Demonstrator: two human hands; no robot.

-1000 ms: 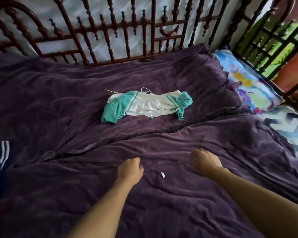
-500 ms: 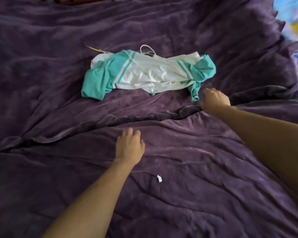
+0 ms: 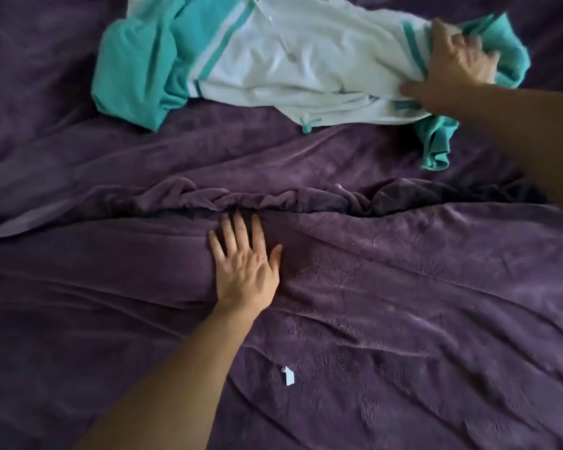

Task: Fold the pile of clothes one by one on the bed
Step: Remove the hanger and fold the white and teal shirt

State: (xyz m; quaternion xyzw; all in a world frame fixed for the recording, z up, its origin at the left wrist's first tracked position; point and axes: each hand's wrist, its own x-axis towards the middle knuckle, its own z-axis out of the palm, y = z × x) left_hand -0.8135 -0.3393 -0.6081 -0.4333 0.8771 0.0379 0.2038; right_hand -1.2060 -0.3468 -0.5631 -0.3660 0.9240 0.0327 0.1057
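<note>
Gripping shirt (image 3: 290, 63) with right hand (image 3: 452, 73)

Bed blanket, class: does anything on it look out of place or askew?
A small white scrap lies stray on the purple blanket, beside the left forearm. The blanket is bunched into a ridge at the left hand's fingertips.

My left grip (image 3: 246, 267) lies flat, palm down, fingers straight and spread, its forearm coming from lower left. My right grip (image 3: 452, 71) reaches farther out from the right, fingers curled into the crumpled white-and-teal fabric garment (image 3: 306, 60).
</note>
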